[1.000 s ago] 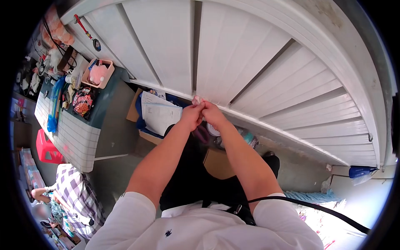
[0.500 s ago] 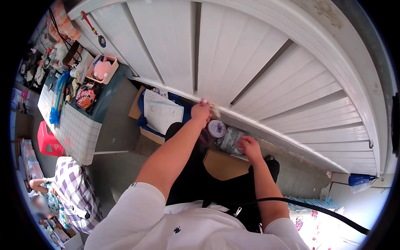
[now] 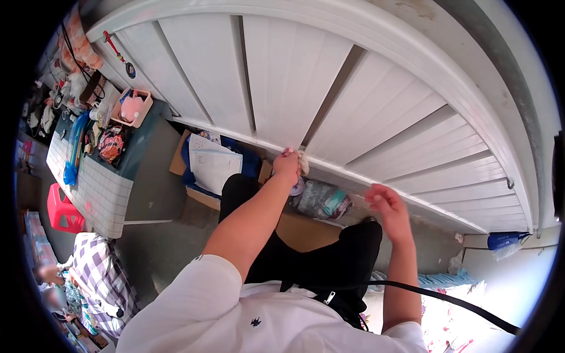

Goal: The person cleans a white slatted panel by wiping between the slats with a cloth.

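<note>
My left hand (image 3: pixel 287 163) is closed around a crumpled pale cloth (image 3: pixel 303 163), part of which sticks out on its right side. It presses at the bottom rail of the white slatted panel (image 3: pixel 282 82). Under this hand, a round-topped container (image 3: pixel 297 187) is partly hidden. My right hand (image 3: pixel 388 207) is raised to the right with loosely bent fingers and nothing visible in it. Between the hands, a clear plastic bag (image 3: pixel 321 200) with grey and teal contents lies by a cardboard box (image 3: pixel 309 232).
An open carton (image 3: pixel 194 191) with papers (image 3: pixel 215 165) stands at left. Beyond are a cluttered table (image 3: pixel 144 156), a pink bin (image 3: pixel 143 112) and a red stool (image 3: pixel 63 209). Another person (image 3: pixel 53 285) sits at lower left. A black cable (image 3: pixel 447 300) crosses at lower right.
My right hand has lifted off the plastic bag and moved right, uncovering its teal part. My left hand still grips the cloth at the rail, now farther right along it. The view has shifted.
</note>
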`<state>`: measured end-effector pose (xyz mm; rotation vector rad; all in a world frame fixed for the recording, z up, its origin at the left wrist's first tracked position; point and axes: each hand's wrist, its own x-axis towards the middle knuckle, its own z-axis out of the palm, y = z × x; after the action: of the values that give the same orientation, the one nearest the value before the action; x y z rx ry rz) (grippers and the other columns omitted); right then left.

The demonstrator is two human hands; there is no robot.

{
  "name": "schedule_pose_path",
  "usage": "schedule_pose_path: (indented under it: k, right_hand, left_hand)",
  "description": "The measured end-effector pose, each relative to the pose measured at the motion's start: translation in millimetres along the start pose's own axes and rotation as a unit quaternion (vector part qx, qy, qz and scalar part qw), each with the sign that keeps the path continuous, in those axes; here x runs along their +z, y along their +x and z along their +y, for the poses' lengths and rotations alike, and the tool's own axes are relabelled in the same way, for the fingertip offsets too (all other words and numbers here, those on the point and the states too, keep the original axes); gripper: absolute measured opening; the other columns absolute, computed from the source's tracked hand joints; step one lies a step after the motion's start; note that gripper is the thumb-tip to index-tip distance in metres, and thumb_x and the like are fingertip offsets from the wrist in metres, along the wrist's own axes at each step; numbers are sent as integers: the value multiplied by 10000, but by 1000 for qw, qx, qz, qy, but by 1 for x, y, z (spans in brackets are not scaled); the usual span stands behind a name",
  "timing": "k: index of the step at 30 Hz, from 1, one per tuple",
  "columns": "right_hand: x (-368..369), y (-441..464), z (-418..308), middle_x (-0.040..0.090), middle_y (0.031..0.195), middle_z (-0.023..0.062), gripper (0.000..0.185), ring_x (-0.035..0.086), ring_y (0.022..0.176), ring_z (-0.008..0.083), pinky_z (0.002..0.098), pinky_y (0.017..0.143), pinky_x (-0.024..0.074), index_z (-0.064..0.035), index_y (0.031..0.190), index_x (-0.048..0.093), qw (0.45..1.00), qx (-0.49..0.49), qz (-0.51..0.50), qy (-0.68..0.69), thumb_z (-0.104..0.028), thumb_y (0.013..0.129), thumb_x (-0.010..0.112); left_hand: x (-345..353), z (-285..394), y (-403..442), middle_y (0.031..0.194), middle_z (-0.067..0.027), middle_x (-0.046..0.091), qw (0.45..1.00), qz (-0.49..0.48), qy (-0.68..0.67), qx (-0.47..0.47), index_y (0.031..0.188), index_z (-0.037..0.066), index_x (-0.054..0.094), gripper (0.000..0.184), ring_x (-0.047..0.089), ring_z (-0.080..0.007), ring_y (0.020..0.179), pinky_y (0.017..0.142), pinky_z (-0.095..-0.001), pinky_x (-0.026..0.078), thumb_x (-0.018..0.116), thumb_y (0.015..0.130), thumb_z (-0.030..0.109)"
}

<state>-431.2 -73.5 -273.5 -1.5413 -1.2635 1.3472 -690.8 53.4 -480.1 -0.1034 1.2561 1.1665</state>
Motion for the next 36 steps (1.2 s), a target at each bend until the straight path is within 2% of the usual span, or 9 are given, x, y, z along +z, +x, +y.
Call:
schedule_pose_path:
  k: [8,12,15,18,22,24,29,32,36]
  right_hand:
    - [-29,-25,-144,671,1099,93,338,630,1054,173,320,972,494,21,1302,576,949,-300,72,-71,27,971,506]
    - [-54,-26,-221,662,1197,163,354,618,1154,243,387,1067,462,40,1293,583,779,-538,243,-212,-16,966,462]
    - [-66,-8,-276,668,1217,149,314,617,1169,214,323,1054,447,40,1255,615,675,-627,319,-224,-89,1002,480]
    - [-60,23,-301,693,1198,70,289,632,1112,149,260,981,468,-57,1225,678,619,-601,386,-327,-183,996,555]
    - [-51,44,-306,707,1175,28,291,646,1070,135,255,943,478,-142,1199,712,664,-488,430,-369,-273,1000,545]
    - [-54,49,-305,709,1170,18,305,651,1061,140,261,935,481,-160,1191,717,624,-519,438,-386,-304,1006,524]
    - [-52,54,-304,710,1165,-6,337,653,1066,144,272,939,479,-201,1206,711,609,-493,471,-406,-322,1023,456]
    - [-51,54,-304,714,1156,-6,334,654,1064,145,268,938,478,-203,1202,714,609,-490,478,-400,-317,1021,457]
    - [-53,59,-303,716,1160,-12,333,653,1068,141,260,934,477,-190,1195,718,599,-494,493,-392,-305,1024,456]
  left_hand:
    - [-46,59,27,660,73,555,996,7,-3,90,837,237,586,170,421,-54,467,383,-222,274,690,889,114]
    - [-73,70,80,694,42,580,992,32,-65,102,954,200,637,179,440,-82,455,381,-283,320,653,874,40]
    - [-36,54,14,659,69,517,999,9,17,30,883,263,580,184,429,-82,477,390,-252,294,670,899,104]
    - [-19,42,12,687,63,551,998,44,-17,45,912,280,584,212,433,-84,480,397,-272,302,692,871,101]
    - [-54,70,33,666,61,554,992,29,-11,123,858,230,584,167,424,-71,465,387,-263,295,698,874,110]
    - [-83,101,58,654,59,556,985,49,2,167,823,206,585,162,421,-66,460,382,-257,291,698,876,103]
    - [-133,176,77,615,-1,555,973,110,-31,203,801,117,600,98,421,-102,418,369,-299,280,673,865,108]
    - [-132,168,72,591,-17,543,972,107,-3,209,772,100,578,140,421,-111,404,366,-309,283,685,857,129]
    - [-111,150,47,604,10,493,991,65,6,113,810,141,551,155,430,-112,435,365,-276,310,693,869,127]
